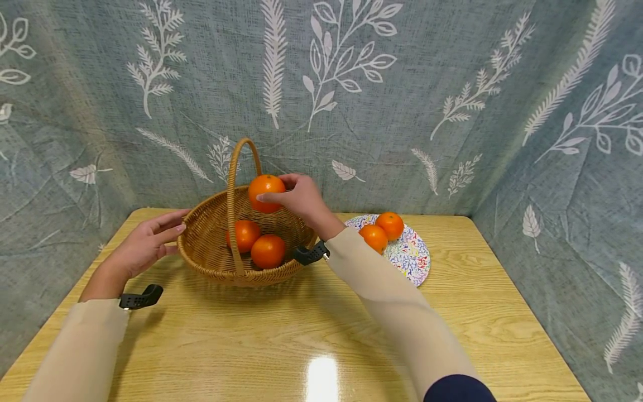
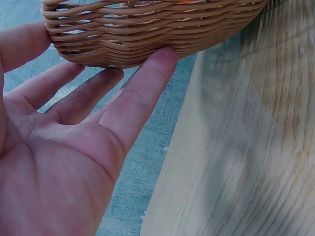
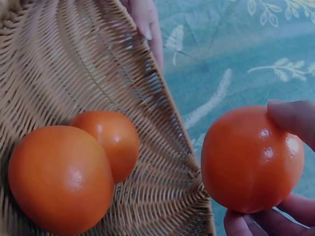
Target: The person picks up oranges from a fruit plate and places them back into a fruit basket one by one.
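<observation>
My right hand [image 1: 307, 202] holds an orange [image 1: 267, 194] between thumb and fingers, above the back part of a wicker basket [image 1: 201, 234]. In the right wrist view, that held orange [image 3: 248, 162] appears beside the basket's rim. Two more oranges lie inside the basket: one [image 1: 268, 251] nearer me and another [image 1: 245, 234] behind it, partly covered by the handle. My left hand [image 1: 143, 245] is at the basket's left end. Nearly straight fingers touch the woven side there, as the left wrist view shows with the hand [image 2: 59, 157] below the weave.
A round plate [image 1: 414, 259] with colourful markings stands right of the basket, partly behind my right sleeve. On it sit two oranges, a front one [image 1: 374, 238] and a back one [image 1: 390, 225]. The basket's tall handle [image 1: 232, 195] arches upward. Patterned cloth [image 1: 382, 139] surrounds the wooden table [image 1: 226, 346].
</observation>
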### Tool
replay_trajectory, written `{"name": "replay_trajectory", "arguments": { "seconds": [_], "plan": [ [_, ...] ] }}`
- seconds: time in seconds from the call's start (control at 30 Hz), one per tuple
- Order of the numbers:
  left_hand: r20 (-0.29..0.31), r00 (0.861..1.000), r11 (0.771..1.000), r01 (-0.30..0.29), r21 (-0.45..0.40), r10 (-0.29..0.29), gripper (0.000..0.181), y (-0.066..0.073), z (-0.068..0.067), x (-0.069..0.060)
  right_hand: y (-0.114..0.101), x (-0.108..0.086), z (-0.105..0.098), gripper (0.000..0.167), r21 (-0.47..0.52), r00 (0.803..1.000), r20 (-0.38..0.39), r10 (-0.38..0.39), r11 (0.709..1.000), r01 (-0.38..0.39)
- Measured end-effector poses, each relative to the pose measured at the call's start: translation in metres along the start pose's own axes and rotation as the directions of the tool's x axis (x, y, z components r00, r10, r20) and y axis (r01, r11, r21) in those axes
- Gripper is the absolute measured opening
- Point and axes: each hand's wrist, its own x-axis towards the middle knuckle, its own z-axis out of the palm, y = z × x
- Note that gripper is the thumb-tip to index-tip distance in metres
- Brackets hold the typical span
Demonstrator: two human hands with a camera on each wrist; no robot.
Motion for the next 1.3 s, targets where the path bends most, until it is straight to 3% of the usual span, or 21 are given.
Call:
{"name": "replay_trajectory", "arguments": {
  "seconds": [0.4, 0.57, 0.7, 0.9, 1.2, 1.3],
  "plan": [
    [-0.004, 1.0, 1.0, 0.007, 0.026, -0.007, 0.063, 0.0, 0.001, 0.001, -0.002, 0.014, 0.01, 0.056, -0.043, 0.996, 0.05, 0.071, 0.997, -0.069],
    [-0.007, 1.0, 1.0, 0.007, 0.025, -0.007, 0.063, -0.002, 0.0, 0.002, 0.0, 0.02, 0.014, 0.056, -0.167, 0.996, 0.064, 0.059, 0.985, -0.047],
    [-0.011, 1.0, 0.999, 0.01, 0.032, -0.01, 0.064, -0.002, -0.001, 0.001, 0.003, 0.025, 0.02, 0.053, -0.268, 0.996, 0.074, 0.059, 0.963, -0.037],
    [-0.013, 1.0, 0.999, 0.007, 0.038, -0.007, 0.064, -0.002, -0.001, 0.001, 0.003, 0.03, 0.025, 0.064, -0.409, 0.989, 0.085, 0.124, 0.909, -0.079],
    [-0.006, 1.0, 0.999, 0.006, 0.046, -0.005, 0.064, -0.004, -0.001, 0.001, 0.007, 0.034, 0.025, 0.069, -0.525, 0.978, 0.098, 0.185, 0.844, -0.107],
    [-0.011, 1.0, 0.999, 0.004, 0.046, -0.004, 0.064, -0.004, -0.001, 0.001, 0.008, 0.035, 0.026, 0.065, -0.598, 0.976, 0.113, 0.185, 0.797, -0.082]
  ]
}}
